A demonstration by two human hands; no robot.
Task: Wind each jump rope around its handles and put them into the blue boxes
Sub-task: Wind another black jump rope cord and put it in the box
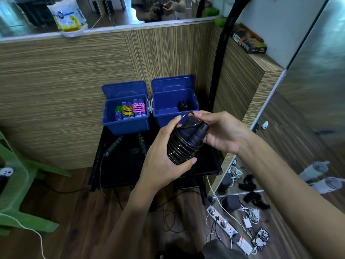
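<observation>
A black jump rope [183,144] is coiled tightly around its two black handles with purple bands. My left hand [164,157] grips the coiled bundle from below and the side. My right hand [222,131] pinches the rope's end loop at the top of the handles. Behind stand two open blue boxes. The left blue box [125,126] holds three wound ropes: purple-green, yellow and pink. In the right blue box [168,116] lies one wound black rope [183,105]. Another rope with green-striped black handles [115,143] lies unwound on the black table [121,172].
A wood-grain partition stands behind the boxes, with a black pole [217,62] rising at its right. A green plastic chair [16,184] is at the left. On the floor at the right lie a power strip [227,228], chargers and cables beside a mirror.
</observation>
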